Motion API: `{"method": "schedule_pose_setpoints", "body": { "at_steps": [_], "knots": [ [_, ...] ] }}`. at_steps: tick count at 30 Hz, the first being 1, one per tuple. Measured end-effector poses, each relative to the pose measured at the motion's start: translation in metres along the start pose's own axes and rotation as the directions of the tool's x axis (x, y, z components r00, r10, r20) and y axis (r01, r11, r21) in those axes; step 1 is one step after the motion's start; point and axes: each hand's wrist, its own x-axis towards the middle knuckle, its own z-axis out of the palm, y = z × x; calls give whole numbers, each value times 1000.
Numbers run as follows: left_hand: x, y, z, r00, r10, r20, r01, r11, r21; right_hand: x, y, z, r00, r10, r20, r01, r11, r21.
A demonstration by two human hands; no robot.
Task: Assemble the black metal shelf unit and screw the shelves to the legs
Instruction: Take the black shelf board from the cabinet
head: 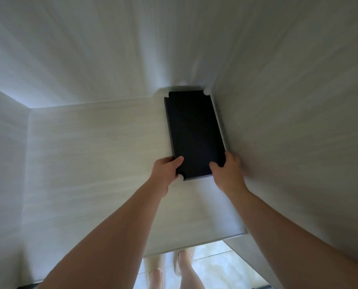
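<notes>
Pale, perhaps wooden surface; black shelf

no text, label, brand, number or sign readable anywhere in view; black shelf panel with a plain dark face, no marking legible; pale wood-grain surface under it, nothing written

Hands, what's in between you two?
The near end of the black shelf lies between the left hand and the right hand. Each hand grips a corner of it, as the head view shows.
</notes>
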Motion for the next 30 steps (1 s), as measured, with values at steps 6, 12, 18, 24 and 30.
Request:
{"method": "schedule_pose_setpoints", "body": {
  "at_steps": [6,12,18,24,30],
  "knots": [
    [-36,-12,-36,998,-31,54,33,998,-49,-26,7,0,997,37,75,-46,992,120],
    [-73,-31,-76,995,-73,63,74,997,-13,-64,19,-2,940,209,270,-308,861,406],
    [-119,-60,-110,983,-124,135,127,992,-14,-127,42,-3,892,204,404,-406,756,514],
    [-162,-93,-132,964,-177,199,178,984,14,-198,60,0,914,167,370,-375,697,611],
    [-206,-128,-136,943,-245,224,231,969,86,-264,91,-4,937,160,310,-327,709,625]
  ]
}}
